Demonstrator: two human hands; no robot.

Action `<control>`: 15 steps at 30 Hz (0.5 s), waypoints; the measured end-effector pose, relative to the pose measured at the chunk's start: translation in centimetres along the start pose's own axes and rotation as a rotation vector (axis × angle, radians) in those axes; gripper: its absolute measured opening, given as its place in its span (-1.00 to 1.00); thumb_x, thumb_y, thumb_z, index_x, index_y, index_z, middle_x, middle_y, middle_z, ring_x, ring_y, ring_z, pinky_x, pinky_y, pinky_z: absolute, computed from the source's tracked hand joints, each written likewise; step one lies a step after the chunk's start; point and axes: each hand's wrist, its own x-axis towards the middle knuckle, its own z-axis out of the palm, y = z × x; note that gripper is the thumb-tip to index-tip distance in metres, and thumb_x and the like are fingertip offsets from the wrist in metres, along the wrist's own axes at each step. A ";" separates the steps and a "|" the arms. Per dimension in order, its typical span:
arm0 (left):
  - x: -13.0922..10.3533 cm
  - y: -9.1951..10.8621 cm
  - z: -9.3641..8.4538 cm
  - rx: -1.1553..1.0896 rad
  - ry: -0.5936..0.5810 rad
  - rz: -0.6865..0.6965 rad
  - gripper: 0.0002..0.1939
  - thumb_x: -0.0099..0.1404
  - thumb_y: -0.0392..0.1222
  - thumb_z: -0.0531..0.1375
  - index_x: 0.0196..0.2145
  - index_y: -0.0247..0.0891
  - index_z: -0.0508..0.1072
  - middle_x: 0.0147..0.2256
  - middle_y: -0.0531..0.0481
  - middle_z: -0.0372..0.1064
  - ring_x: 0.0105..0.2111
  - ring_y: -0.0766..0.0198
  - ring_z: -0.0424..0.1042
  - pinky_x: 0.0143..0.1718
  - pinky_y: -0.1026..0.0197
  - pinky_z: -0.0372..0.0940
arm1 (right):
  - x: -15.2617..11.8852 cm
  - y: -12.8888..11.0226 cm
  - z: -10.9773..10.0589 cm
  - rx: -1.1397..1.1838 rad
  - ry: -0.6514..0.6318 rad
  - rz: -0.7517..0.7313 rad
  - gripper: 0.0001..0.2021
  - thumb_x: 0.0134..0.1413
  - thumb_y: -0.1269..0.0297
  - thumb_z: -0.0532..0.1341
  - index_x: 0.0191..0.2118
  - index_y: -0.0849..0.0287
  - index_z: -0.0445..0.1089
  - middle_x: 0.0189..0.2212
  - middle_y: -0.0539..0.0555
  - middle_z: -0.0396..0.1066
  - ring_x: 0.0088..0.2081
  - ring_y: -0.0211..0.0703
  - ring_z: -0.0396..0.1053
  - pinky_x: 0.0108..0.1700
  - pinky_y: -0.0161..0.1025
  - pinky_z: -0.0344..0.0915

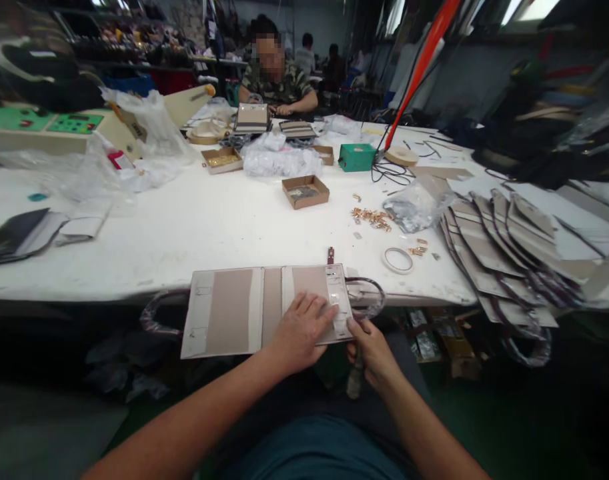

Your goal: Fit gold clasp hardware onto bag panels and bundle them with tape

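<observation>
A flat beige handbag panel (pixel 234 313) lies open along the table's front edge, its inner side up and its lower part overhanging. A dark, plastic-wrapped handle (pixel 157 313) sticks out on the left, and another loop handle (pixel 377 297) on the right. My left hand (pixel 301 333) rests on the panel's right half, fingers stretched out. At the lower right corner, my right hand (pixel 377 353) has its thumb against the panel's edge and its fingers wrapped round a tool with a thick, drab handle (pixel 355 381). The tool's working end is hidden. A small dark strap (pixel 331 255) projects from the top edge.
Gold-coloured metal fittings (pixel 371 218), a tape roll (pixel 397 261) and a cardboard box (pixel 305 193) lie beyond the panel. Stacked bag panels (pixel 504 247) stand at right. A green box (pixel 357 158) sits farther back. A person (pixel 277 80) works across the table.
</observation>
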 end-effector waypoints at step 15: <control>4.7 5.2 -24.6 -0.387 0.399 0.221 -0.36 0.17 0.08 0.42 0.16 -0.12 0.49 -0.02 -0.07 0.56 0.04 0.00 0.53 0.07 0.01 0.43 | -8.9 -21.7 -2.4 -0.596 -0.327 -0.853 -0.72 0.21 -0.04 0.36 -0.24 0.07 0.63 -0.32 0.02 0.63 -0.23 -0.09 0.59 -0.24 -0.25 0.52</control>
